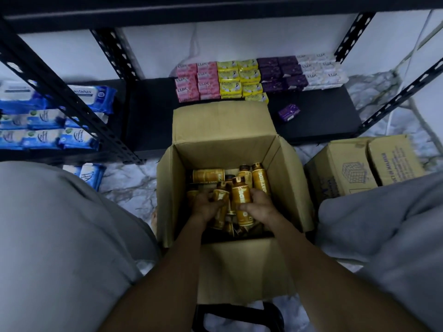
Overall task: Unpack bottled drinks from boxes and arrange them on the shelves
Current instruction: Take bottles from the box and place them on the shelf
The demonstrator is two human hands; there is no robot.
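An open cardboard box (282,178) stands on the floor between my knees, its flaps folded out. Several amber bottles with gold labels (208,175) lie and stand jumbled inside it. Both my hands reach down into the box. My left hand (205,204) grips one bottle (221,193) near its top. My right hand (257,207) grips a second bottle (241,196), which stands nearly upright between the two hands. The bottom of the box is hidden under the bottles and my hands.
A black metal shelf (318,116) sits low behind the box, with stacked soap bars (239,79) at its back and one purple bar (289,112) loose. Blue wipe packs (48,130) fill the left shelf. Closed cartons (364,164) stand at right. My grey-clad knees flank the box.
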